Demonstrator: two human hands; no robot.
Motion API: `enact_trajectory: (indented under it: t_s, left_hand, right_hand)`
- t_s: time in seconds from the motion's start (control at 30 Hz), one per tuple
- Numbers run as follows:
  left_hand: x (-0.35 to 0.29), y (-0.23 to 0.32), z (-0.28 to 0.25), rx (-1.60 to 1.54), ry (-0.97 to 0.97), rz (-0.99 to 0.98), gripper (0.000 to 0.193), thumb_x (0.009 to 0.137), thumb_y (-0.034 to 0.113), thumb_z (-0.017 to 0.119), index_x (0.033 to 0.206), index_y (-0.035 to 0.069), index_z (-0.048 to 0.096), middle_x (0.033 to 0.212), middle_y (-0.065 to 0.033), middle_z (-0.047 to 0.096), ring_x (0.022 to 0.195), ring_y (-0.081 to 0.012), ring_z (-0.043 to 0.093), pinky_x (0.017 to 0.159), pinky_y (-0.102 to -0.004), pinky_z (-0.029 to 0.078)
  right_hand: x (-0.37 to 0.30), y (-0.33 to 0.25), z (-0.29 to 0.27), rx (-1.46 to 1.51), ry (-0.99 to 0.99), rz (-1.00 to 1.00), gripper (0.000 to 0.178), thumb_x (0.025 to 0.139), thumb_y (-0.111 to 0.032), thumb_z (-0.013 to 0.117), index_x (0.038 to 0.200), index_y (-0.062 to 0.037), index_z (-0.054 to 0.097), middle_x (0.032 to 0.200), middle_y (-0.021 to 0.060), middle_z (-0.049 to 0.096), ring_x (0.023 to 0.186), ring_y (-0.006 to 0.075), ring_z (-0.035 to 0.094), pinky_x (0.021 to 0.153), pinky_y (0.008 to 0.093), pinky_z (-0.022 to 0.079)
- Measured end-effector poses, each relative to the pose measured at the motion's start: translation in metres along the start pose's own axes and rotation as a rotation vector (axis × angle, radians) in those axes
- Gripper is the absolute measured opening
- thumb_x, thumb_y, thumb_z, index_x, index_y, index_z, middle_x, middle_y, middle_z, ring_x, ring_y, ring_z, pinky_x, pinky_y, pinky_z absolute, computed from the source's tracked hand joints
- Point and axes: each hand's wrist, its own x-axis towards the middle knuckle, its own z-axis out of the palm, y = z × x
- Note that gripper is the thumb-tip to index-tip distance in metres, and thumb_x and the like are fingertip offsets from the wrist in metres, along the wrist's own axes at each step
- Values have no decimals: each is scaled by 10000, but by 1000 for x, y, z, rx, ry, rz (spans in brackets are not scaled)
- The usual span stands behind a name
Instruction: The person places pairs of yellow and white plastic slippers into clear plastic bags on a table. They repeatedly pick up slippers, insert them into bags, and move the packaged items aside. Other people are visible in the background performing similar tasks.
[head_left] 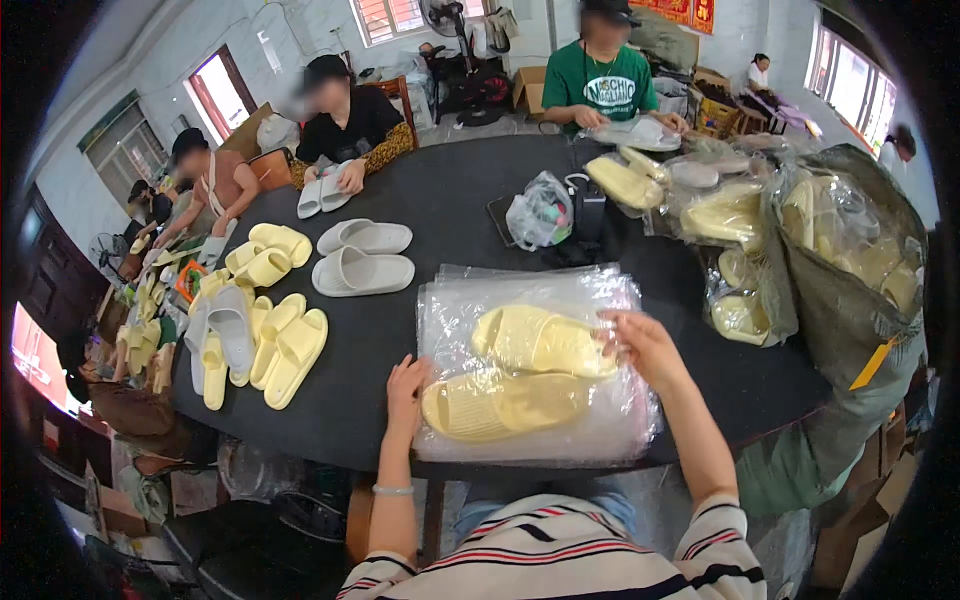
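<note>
2 pale yellow foam slippers point(520, 370) lie on a stack of clear plastic bags point(530, 300) at the near edge of the dark round worktop point(440, 200). The left hand point(407, 385) rests flat, fingers loose, against the nearer slipper's heel; the right hand point(640, 340) pinches the far slipper's toe and film. The slick, crinkly film could slide off the edge — soft ribbed foam grips little.

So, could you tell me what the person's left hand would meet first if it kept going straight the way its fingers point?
The left hand points away from the person, at the edge of the stack of clear bags. Straight on lies bare black table; likely the grey slippers come first, though depth is unclear.
</note>
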Motion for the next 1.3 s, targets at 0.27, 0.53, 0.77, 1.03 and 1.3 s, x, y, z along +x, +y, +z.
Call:
enact_trajectory:
  t_s: [0.27,0.53,0.77,1.03,1.3]
  left_hand:
    - [48,33,-18,-491,67,-296,315,932,141,626,1230,38,618,1185,-145,638,1019,-213,633,897,-333,488]
    - [103,33,23,-759,-128,-506,435,932,95,592,1357,53,508,1076,-75,640,887,-127,608,772,-265,503]
    - [98,23,48,-982,-18,-550,370,951,11,523,1319,-10,540,1218,-110,618,974,-157,615,834,-289,522]
    - [91,4,51,-900,36,-455,377,969,7,493,1344,-25,520,1311,-138,584,1139,-197,595,949,-292,489]
    - [78,22,65,-263,175,-161,445,943,-35,436,1360,81,537,1125,-175,664,833,-207,676,764,-295,546]
  right_hand:
    - [-28,24,-36,229,-54,98,299,1025,-186,464,1220,10,578,1117,178,679,907,223,689,791,330,565]
    - [28,56,8,-1385,-300,-483,525,918,-385,604,1287,-15,559,1294,194,569,1268,354,483,1087,450,359]
    - [75,80,68,-1580,-551,-574,649,860,-517,595,1290,-34,546,1304,174,543,1282,331,452,1096,477,300]
    - [89,111,92,-1519,-467,-500,537,794,-500,656,1007,-7,664,1082,164,641,1169,337,529,1045,467,361]
    - [55,76,14,-1654,-66,-298,444,817,-436,644,902,-3,690,1038,197,650,1091,368,559,1008,480,377]
